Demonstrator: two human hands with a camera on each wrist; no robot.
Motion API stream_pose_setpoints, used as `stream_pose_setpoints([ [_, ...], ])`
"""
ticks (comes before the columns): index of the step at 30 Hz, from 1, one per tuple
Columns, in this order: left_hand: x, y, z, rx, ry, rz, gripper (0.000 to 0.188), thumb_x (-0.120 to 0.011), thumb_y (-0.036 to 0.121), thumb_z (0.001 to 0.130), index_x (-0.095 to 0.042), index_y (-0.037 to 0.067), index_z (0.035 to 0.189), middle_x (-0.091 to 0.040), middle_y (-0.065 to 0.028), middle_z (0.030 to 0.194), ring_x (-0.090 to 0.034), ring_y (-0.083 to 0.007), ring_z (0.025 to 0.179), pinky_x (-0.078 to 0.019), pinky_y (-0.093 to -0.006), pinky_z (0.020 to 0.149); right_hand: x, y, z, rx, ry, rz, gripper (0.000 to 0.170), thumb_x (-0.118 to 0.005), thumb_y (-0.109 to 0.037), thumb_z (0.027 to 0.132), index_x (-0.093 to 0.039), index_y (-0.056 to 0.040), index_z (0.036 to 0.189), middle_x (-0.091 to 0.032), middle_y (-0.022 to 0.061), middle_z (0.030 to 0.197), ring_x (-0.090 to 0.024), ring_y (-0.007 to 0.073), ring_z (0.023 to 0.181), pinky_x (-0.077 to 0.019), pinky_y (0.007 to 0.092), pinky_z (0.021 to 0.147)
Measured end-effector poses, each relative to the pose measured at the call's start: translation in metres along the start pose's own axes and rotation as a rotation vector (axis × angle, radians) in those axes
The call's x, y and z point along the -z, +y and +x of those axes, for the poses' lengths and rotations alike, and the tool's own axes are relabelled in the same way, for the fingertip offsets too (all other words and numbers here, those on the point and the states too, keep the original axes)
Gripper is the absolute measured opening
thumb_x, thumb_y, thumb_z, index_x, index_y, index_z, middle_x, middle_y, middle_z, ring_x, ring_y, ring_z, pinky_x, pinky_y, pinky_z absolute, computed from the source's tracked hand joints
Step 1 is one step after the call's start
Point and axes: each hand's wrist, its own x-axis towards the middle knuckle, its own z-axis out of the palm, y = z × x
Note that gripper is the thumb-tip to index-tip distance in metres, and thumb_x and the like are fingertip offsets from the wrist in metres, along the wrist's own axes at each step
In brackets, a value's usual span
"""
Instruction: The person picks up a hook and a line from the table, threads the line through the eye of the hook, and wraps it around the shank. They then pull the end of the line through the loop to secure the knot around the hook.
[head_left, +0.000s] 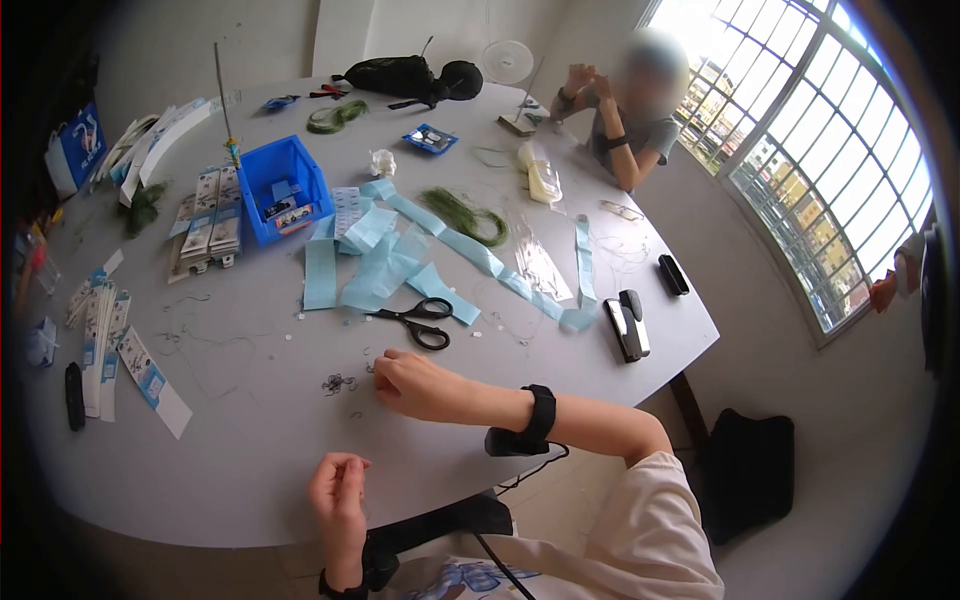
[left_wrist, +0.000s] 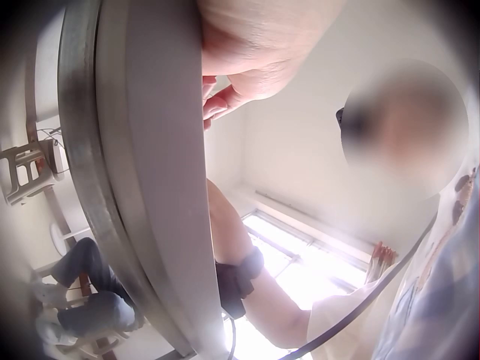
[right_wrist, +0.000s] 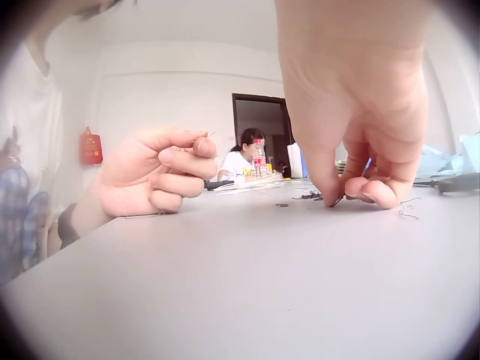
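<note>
My left hand is raised at the table's near edge. In the right wrist view its thumb and forefinger pinch a thin, pale, wire-like piece; the other fingers are curled. Farther in, my right hand reaches down to the tabletop, thumb and fingertips bent together at a small dark bit that looks like a hook. Right by those fingertips lies a small pile of dark hooks, with a few loose ones around it. In the left wrist view the right hand's fingers are partly hidden by the table edge.
Black scissors lie beyond the right hand, beside pale blue strips. A stapler is at the right. Farther back are a blue bin and green line coils. Printed cards lie left. Another person sits across.
</note>
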Motion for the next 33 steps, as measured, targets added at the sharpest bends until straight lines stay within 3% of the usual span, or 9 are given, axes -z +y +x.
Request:
stream_pose_setpoints([
  [7, 0.003, -0.006, 0.0, 0.013, -0.016, -0.025, 0.016, -0.049, 0.013, 0.088, -0.052, 0.003, 0.077, -0.038, 0.0054, 0.058, -0.029, -0.0011, 0.05, -0.0208, -0.0181, 0.045, 0.0, 0.003, -0.002, -0.053, -0.002, 0.016, 0.012, -0.055, -0.007, 0.074, -0.052, 0.0047, 0.078, -0.055, 0.0169, 0.082, -0.055, 0.0329, 0.076, -0.0449, 0.0374, 0.068],
  [10, 0.004, -0.008, 0.001, 0.006, -0.019, -0.051, 0.016, -0.049, 0.013, 0.089, -0.054, 0.002, 0.077, -0.04, 0.0053, 0.059, -0.031, -0.0009, 0.051, -0.0222, -0.0176, 0.046, 0.006, 0.004, -0.004, 0.009, 0.007, -0.001, 0.013, -0.056, -0.006, 0.072, -0.052, 0.0045, 0.077, -0.056, 0.0158, 0.077, -0.055, 0.0316, 0.071, -0.0448, 0.0363, 0.063],
  [12, 0.003, -0.007, 0.0, 0.005, -0.017, -0.041, 0.017, -0.049, 0.013, 0.089, -0.053, 0.002, 0.077, -0.04, 0.0053, 0.059, -0.031, -0.0009, 0.051, -0.0222, -0.0176, 0.046, 0.015, -0.005, -0.006, -0.09, -0.047, 0.106, 0.013, -0.058, -0.006, 0.07, -0.051, 0.004, 0.075, -0.058, 0.0141, 0.072, -0.056, 0.0286, 0.066, -0.0444, 0.034, 0.059],
  [16, 0.002, -0.002, 0.0, 0.005, -0.001, -0.021, 0.016, -0.049, 0.013, 0.089, -0.053, 0.002, 0.077, -0.04, 0.0054, 0.058, -0.031, -0.001, 0.051, -0.0219, -0.0177, 0.046, 0.016, -0.005, -0.01, -0.079, -0.012, 0.155, 0.015, -0.061, -0.007, 0.07, -0.053, 0.0036, 0.076, -0.059, 0.0126, 0.071, -0.056, 0.0242, 0.063, -0.0444, 0.0315, 0.057],
  [19, 0.0, 0.0, -0.001, 0.008, 0.005, -0.001, 0.016, -0.049, 0.013, 0.088, -0.052, 0.003, 0.077, -0.037, 0.0055, 0.057, -0.029, -0.0013, 0.05, -0.0204, -0.0183, 0.046, 0.017, -0.006, -0.017, -0.099, 0.047, 0.243, 0.014, -0.059, -0.007, 0.073, -0.058, 0.0023, 0.083, -0.059, 0.0103, 0.071, -0.056, 0.02, 0.062, -0.0447, 0.0299, 0.058],
  [24, -0.001, -0.001, 0.0, 0.012, 0.005, -0.018, 0.016, -0.049, 0.013, 0.088, -0.051, 0.003, 0.076, -0.035, 0.0055, 0.056, -0.026, -0.0018, 0.049, -0.0189, -0.019, 0.045, 0.029, -0.011, -0.037, -0.074, -0.03, 0.16, 0.016, -0.053, -0.008, 0.081, -0.062, -0.0014, 0.093, -0.06, 0.0091, 0.079, -0.055, 0.0173, 0.062, -0.0448, 0.0289, 0.058],
  [30, -0.006, 0.002, 0.0, -0.025, 0.033, 0.055, 0.013, -0.053, 0.013, 0.087, -0.056, 0.003, 0.079, -0.042, 0.0058, 0.06, -0.031, -0.0008, 0.051, -0.0208, -0.0183, 0.046, 0.024, -0.048, -0.06, -0.027, -0.05, 0.346, 0.014, -0.054, -0.004, 0.081, -0.061, -0.0003, 0.092, -0.06, 0.0093, 0.081, -0.055, 0.0165, 0.061, -0.0437, 0.0273, 0.055],
  [32, -0.009, 0.014, -0.001, 0.085, -0.077, -0.004, 0.009, -0.054, 0.006, 0.088, -0.058, -0.002, 0.086, -0.058, 0.0013, 0.076, -0.047, -0.0013, 0.066, -0.0338, -0.0153, 0.059, 0.02, -0.063, -0.067, -0.003, -0.035, 0.375, 0.015, -0.054, -0.002, 0.08, -0.061, -0.0008, 0.093, -0.059, 0.0085, 0.08, -0.055, 0.0162, 0.061, -0.0433, 0.0267, 0.054],
  [33, -0.012, 0.015, -0.002, 0.088, -0.073, -0.001, 0.009, -0.054, 0.006, 0.088, -0.058, -0.002, 0.086, -0.058, 0.0013, 0.076, -0.047, -0.0013, 0.066, -0.0338, -0.0153, 0.059, 0.019, -0.069, -0.071, -0.002, 0.004, 0.394, 0.016, -0.054, -0.001, 0.08, -0.06, -0.0012, 0.095, -0.058, 0.0082, 0.08, -0.054, 0.0159, 0.061, -0.0433, 0.0269, 0.054],
])
